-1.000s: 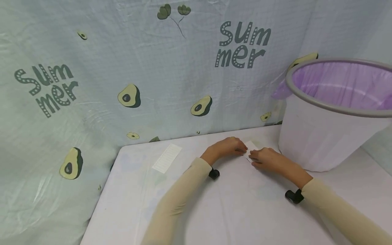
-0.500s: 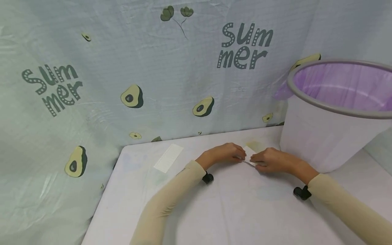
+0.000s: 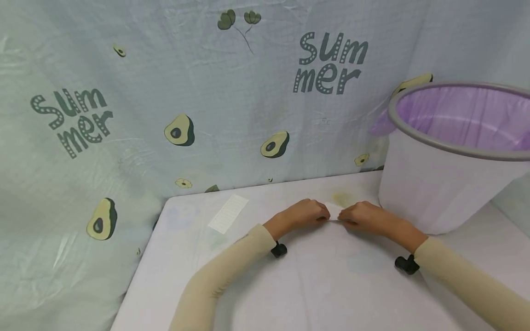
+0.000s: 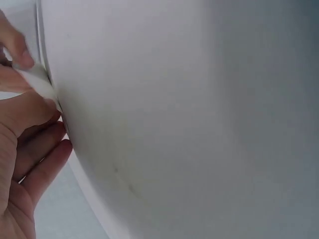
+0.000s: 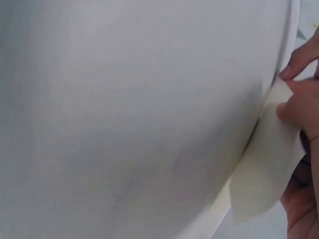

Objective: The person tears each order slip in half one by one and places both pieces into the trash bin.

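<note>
A small white slip of paper (image 3: 334, 211) spans the gap between both hands on the far part of the table. My left hand (image 3: 304, 214) pinches its left end. At its right end, my right hand (image 3: 364, 216) pinches with thumb and fingers. From the left wrist, the paper (image 4: 40, 82) looks narrow and bent, with the left hand (image 4: 30, 144) below it and its thumb against it. In the right wrist view the paper (image 5: 261, 169) curves downward, and the thumb of the right hand (image 5: 305, 112) lies on it. Several fingertips are hidden behind the paper and hands.
A second white paper strip (image 3: 228, 214), faintly lined, lies at the table's far left. A tall white bin (image 3: 430, 184) with a purple liner stands right of the right hand. Behind the white-covered table (image 3: 314, 285) hangs a curtain (image 3: 223, 105) printed with avocados.
The left hand has shifted a little left and closer to the body, while the right hand has moved slightly right. The paper has turned, now lying more level between the two hands.
</note>
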Demonstrator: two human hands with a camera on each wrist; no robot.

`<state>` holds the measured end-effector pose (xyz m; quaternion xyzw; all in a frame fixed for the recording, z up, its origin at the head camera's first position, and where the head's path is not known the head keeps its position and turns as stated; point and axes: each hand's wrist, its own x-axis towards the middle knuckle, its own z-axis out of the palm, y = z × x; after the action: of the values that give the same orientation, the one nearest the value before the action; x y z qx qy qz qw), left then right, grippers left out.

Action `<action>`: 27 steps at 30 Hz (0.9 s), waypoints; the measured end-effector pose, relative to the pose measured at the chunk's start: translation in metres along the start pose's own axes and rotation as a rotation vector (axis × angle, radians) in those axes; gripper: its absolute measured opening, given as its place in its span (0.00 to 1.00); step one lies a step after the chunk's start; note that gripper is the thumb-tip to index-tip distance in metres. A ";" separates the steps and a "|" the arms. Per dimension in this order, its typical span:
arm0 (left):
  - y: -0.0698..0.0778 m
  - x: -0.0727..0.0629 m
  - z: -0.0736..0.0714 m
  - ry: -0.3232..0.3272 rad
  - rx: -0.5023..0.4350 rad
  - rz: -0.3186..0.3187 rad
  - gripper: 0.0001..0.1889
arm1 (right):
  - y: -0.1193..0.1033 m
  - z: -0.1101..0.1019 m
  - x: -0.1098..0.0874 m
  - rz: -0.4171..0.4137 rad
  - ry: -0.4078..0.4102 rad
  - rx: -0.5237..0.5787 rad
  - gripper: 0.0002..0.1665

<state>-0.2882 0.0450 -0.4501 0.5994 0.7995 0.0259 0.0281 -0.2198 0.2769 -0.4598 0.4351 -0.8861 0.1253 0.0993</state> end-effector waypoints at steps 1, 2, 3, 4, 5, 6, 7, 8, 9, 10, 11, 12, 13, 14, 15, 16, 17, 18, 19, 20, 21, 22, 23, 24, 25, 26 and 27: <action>0.001 -0.001 0.000 0.012 -0.007 -0.006 0.09 | 0.000 -0.001 0.000 0.004 -0.004 0.008 0.10; 0.002 -0.003 0.000 0.027 -0.025 -0.016 0.08 | 0.001 -0.002 0.000 0.010 -0.005 0.018 0.09; 0.003 -0.004 0.000 0.047 -0.055 -0.026 0.08 | 0.001 -0.004 0.000 0.010 -0.001 0.024 0.09; 0.004 -0.006 -0.001 0.072 -0.094 -0.040 0.07 | 0.001 -0.005 0.000 0.010 0.011 0.031 0.09; 0.005 -0.007 -0.002 0.099 -0.145 -0.053 0.06 | 0.001 -0.007 0.000 0.010 0.027 0.044 0.10; 0.006 -0.009 -0.003 0.127 -0.192 -0.065 0.06 | 0.000 -0.008 0.000 0.008 0.049 0.055 0.10; 0.007 -0.010 -0.004 0.156 -0.240 -0.077 0.07 | 0.000 -0.009 0.001 0.006 0.075 0.072 0.10; 0.009 -0.011 -0.005 0.188 -0.296 -0.088 0.08 | 0.000 -0.010 0.001 0.003 0.100 0.094 0.11; 0.010 -0.012 -0.007 0.220 -0.349 -0.101 0.09 | -0.001 -0.011 0.002 -0.001 0.125 0.115 0.11; 0.012 -0.014 -0.008 0.253 -0.394 -0.115 0.09 | -0.002 -0.011 0.004 -0.001 0.147 0.143 0.11; 0.013 -0.015 -0.009 0.287 -0.438 -0.128 0.09 | -0.002 -0.012 0.005 -0.001 0.164 0.168 0.11; 0.014 -0.016 -0.010 0.324 -0.479 -0.142 0.09 | -0.004 -0.014 0.006 0.000 0.178 0.190 0.11; 0.016 -0.018 -0.012 0.362 -0.516 -0.155 0.08 | -0.005 -0.015 0.008 0.008 0.185 0.213 0.11; 0.017 -0.020 -0.013 0.400 -0.548 -0.170 0.07 | -0.006 -0.016 0.010 0.022 0.189 0.230 0.11; 0.017 -0.021 -0.014 0.436 -0.571 -0.185 0.06 | -0.008 -0.018 0.011 0.041 0.192 0.242 0.11; 0.018 -0.023 -0.016 0.466 -0.587 -0.197 0.05 | -0.010 -0.020 0.013 0.061 0.193 0.251 0.10; 0.019 -0.025 -0.018 0.488 -0.598 -0.206 0.04 | -0.012 -0.022 0.014 0.086 0.195 0.256 0.10; 0.020 -0.027 -0.020 0.506 -0.601 -0.213 0.04 | -0.015 -0.025 0.015 0.115 0.197 0.263 0.10; 0.021 -0.030 -0.023 0.518 -0.595 -0.219 0.04 | -0.018 -0.027 0.017 0.143 0.202 0.267 0.09; 0.022 -0.032 -0.025 0.530 -0.594 -0.222 0.04 | -0.020 -0.029 0.019 0.169 0.211 0.272 0.09; 0.022 -0.033 -0.028 0.542 -0.593 -0.221 0.04 | -0.023 -0.032 0.020 0.191 0.225 0.275 0.09; 0.023 -0.035 -0.031 0.557 -0.590 -0.221 0.04 | -0.026 -0.034 0.021 0.210 0.241 0.279 0.09; 0.024 -0.036 -0.034 0.577 -0.595 -0.219 0.05 | -0.029 -0.037 0.022 0.228 0.263 0.283 0.09; 0.026 -0.037 -0.036 0.603 -0.601 -0.220 0.05 | -0.031 -0.039 0.023 0.239 0.285 0.290 0.09; 0.027 -0.037 -0.038 0.632 -0.615 -0.221 0.06 | -0.034 -0.041 0.025 0.250 0.304 0.291 0.08; 0.028 -0.037 -0.040 0.663 -0.635 -0.223 0.06 | -0.036 -0.043 0.026 0.261 0.324 0.293 0.08; 0.029 -0.037 -0.041 0.697 -0.651 -0.224 0.06 | -0.038 -0.045 0.027 0.268 0.345 0.294 0.08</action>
<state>-0.2530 0.0173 -0.4066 0.4256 0.7712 0.4704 -0.0529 -0.2031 0.2476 -0.4044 0.2958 -0.8780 0.3371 0.1674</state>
